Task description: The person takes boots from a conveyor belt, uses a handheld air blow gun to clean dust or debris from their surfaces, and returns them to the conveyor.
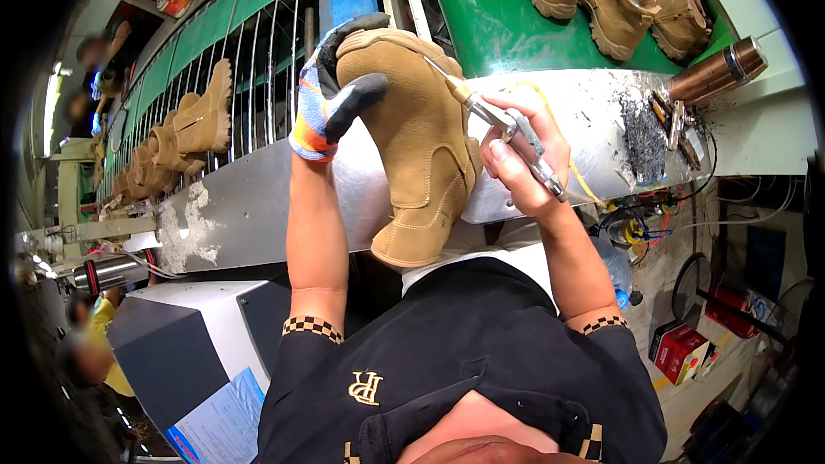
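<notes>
A tan ankle boot (pixel 417 133) hangs before me, toe up and sole edge turned right. My left hand (pixel 330 96), in a blue, orange and black work glove, grips it around the toe, thumb on the upper. My bare right hand (pixel 534 167) is closed around a slim metal hand tool (pixel 509 127) with a side lever and a tan collar. Its thin tip points up-left and lies at the seam between upper and sole near the toe; whether it touches is unclear. A yellow hose (pixel 587 182) runs beside this hand.
Several tan boots (pixel 614 13) stand on a green surface (pixel 481 17) at far right; others (pixel 202 116) line a barred rack at left. A copper-coloured flask (pixel 718 70) and small tools (pixel 676 125) lie on the metal bench's right end. A grey-white box (pixel 189 335) stands at lower left.
</notes>
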Demonstrator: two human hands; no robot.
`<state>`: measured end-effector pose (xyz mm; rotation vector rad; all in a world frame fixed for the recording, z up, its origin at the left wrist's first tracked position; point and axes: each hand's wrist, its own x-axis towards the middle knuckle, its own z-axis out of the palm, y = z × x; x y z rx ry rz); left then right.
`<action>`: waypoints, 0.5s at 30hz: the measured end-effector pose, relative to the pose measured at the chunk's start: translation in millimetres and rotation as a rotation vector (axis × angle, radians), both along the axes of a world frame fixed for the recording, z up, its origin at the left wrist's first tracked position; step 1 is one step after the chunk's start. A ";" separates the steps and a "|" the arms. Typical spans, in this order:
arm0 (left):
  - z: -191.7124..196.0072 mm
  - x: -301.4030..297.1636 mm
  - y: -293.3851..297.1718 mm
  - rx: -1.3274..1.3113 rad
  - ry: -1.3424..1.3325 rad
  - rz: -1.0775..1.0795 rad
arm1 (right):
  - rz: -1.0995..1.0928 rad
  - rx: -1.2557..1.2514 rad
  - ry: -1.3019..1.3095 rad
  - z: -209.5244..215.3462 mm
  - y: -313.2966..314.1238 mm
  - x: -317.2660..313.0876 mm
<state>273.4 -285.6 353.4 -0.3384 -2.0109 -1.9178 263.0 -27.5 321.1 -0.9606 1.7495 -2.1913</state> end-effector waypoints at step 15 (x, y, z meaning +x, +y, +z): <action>-60.2 -22.5 -55.7 0.099 -0.060 0.025 | -0.109 0.000 -0.042 -82.4 16.5 51.9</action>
